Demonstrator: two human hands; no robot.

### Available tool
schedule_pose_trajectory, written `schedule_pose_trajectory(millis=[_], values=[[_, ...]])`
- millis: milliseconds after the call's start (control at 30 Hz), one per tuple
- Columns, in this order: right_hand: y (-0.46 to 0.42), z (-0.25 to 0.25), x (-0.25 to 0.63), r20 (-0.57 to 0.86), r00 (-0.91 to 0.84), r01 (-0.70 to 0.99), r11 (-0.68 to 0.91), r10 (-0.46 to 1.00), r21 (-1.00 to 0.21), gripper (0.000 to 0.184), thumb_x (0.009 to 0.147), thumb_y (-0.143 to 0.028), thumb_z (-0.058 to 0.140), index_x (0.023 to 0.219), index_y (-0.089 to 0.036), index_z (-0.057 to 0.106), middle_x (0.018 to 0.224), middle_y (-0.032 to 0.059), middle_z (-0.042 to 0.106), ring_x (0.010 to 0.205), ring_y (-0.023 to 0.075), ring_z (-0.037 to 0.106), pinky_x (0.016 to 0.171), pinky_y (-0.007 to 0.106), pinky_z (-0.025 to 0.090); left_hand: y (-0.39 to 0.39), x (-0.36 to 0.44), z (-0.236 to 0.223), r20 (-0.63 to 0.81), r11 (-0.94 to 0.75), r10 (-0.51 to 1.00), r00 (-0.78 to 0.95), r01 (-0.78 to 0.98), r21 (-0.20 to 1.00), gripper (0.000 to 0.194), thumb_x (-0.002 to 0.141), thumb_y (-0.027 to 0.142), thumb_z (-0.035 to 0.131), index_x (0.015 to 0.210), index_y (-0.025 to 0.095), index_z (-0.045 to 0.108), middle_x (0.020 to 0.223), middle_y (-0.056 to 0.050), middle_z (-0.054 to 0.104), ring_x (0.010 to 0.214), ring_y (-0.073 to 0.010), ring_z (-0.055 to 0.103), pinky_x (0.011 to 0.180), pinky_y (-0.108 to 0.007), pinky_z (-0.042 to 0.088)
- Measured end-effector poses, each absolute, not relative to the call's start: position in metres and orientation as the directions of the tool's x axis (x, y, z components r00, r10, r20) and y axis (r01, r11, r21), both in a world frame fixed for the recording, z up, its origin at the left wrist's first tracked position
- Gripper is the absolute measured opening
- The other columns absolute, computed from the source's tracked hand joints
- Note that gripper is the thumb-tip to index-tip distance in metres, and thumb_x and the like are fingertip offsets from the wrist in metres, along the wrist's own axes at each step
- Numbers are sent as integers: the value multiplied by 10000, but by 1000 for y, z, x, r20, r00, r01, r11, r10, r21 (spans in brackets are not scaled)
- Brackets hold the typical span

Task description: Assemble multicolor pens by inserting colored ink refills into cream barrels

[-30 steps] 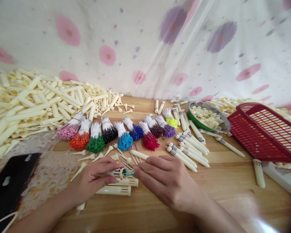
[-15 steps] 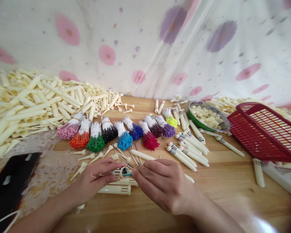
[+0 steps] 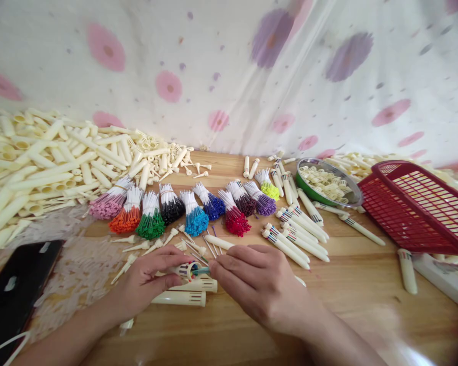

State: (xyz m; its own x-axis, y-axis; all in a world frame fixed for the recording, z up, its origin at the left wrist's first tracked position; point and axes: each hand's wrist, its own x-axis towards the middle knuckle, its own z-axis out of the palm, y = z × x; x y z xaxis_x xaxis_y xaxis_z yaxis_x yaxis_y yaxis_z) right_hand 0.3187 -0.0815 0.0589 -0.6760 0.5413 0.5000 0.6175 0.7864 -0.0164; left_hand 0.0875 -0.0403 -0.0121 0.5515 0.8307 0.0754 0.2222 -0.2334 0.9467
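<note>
The barrel, a short-looking stretch of smooth cream plastic with slots round its rim, sits in your left hand, thumb and fingers closed round it. Its round mouth faces your right hand, where coloured bits show inside. Your right fingers are pinched tight on a slim blue-green piece, thin and straight, whose far end reaches the mouth. A cream tip pokes out beyond your right hand; you cannot tell from here whether that hand holds it.

Just below the grip lie spare barrels, long, glossy and slotted at one end. Left of it are small pegs with flared heads, then matt, see-through slivers and a flat black phone. Farther left rises a tangled heap of hollow tubes. To the right are smooth, tapered pens, a shiny metal bowl with a green outside, and a red lattice basket. All rest on wood-grained boards.

Counting: you have one barrel and one slim piece in hand, two spare barrels below, ten brush-like bundles of coloured rods beyond the grip, one bowl, one basket, one phone.
</note>
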Motion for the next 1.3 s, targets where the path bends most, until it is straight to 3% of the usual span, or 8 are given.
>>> schedule_pose_trajectory(millis=[333,867,1067,1300], values=[[-81,59,319,518,-673,593,804,527,-46,247,927,-98,420,843,-75,651,731,59,678,700,151,581,551,271,394,-40,88,-7,36,-184,840,542,222,958,277,736,219,677,978,334,748,921,-31,725,869,-215,668,739,-278,552],[-82,56,314,459,-662,616,779,592,-117,240,920,-100,439,771,-107,627,698,45,646,680,146,548,550,270,376,-39,89,-11,102,-208,856,507,157,965,230,731,215,700,924,328,749,893,-19,692,845,-190,648,741,-265,538],[-83,53,311,424,-688,632,774,589,-50,230,912,-106,459,733,-129,601,683,35,618,640,141,512,513,272,325,-40,90,-14,111,-245,869,483,223,943,214,740,203,682,925,289,746,861,-25,680,820,-189,637,758,-287,529],[-77,56,318,386,-682,643,761,620,-85,223,912,-122,451,756,-130,610,672,28,612,639,148,502,538,268,332,-38,90,-12,105,-255,877,469,269,929,231,736,202,675,937,289,747,869,-24,681,822,-189,647,769,-290,534]])
